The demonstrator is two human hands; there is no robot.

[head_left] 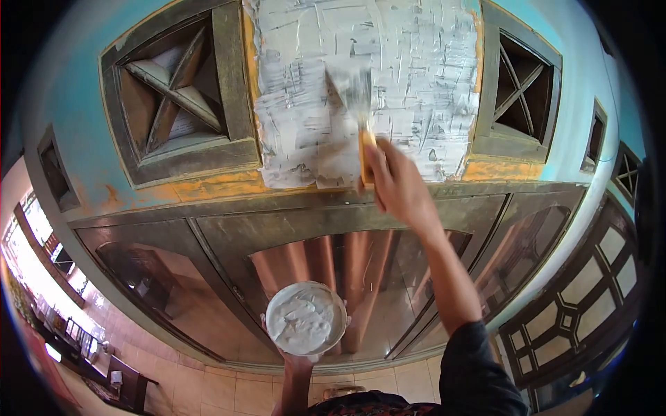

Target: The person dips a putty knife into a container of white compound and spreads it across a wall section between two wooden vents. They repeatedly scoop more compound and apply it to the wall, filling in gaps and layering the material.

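Note:
My right hand [397, 179] is closed around the yellow handle of a putty knife [366, 149]. Its blade, smeared by motion, lies against or very near a panel [423, 90] coated with rough white paste, and a dark shadow falls just left of it. Grey streaks show through the crisscross strokes. Lower down, my left hand [297, 360] supports a round bowl [341, 313] from below, with fingertips showing at both sides of the rim. Thick white paste [305, 319] with a stirred surface is in the bowl. Most of the left palm is hidden beneath it.
Framed openings with crossed bars, one at left [173, 93] and one at right [519, 90], flank the panel. Below runs a wooden frame with glossy panes [166, 277]. A dark latticed door [565, 312] stands at right, a wooden table [128, 374] at lower left.

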